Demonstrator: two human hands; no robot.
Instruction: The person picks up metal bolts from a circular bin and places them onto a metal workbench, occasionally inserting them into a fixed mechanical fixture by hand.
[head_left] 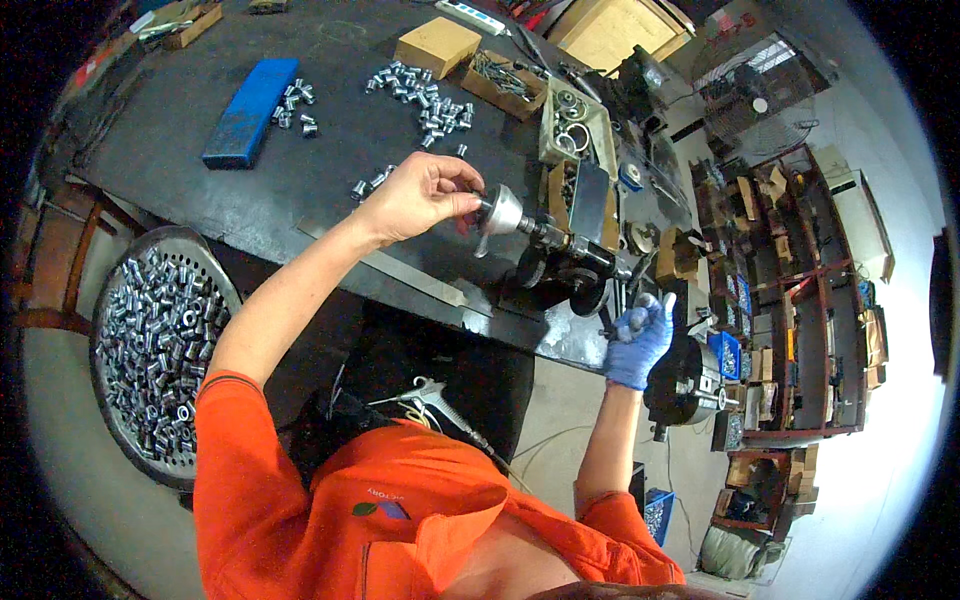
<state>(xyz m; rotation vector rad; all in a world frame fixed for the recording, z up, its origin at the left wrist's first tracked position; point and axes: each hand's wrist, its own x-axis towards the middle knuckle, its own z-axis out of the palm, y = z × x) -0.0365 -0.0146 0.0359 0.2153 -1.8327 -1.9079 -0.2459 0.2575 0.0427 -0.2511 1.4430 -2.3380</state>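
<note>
My bare left hand point(425, 198) is closed in a pinch at the open face of a silver bell-shaped collar point(505, 211). Its fingers hide most of what they grip, though a dark bit shows by the fingertips. The collar sits on the end of a bench-mounted spindle machine point(555, 243) with round dark handwheels below. My right hand point(642, 335), in a blue glove with grey fingertips, is curled beside the machine's other end, by a thin metal lever; what it holds is hidden. Short shiny metal sleeves point(425, 100) lie scattered on the dark bench beyond my left hand.
A perforated round tray point(103, 400) heaped with metal sleeves stands at left. On the bench point(340, 50) are a blue bar-shaped block point(250, 115), a cardboard box point(437, 46) and a tray of rings point(600, 130). An air gun point(435, 400) hangs below the front edge. Shelving point(850, 310) stands at right.
</note>
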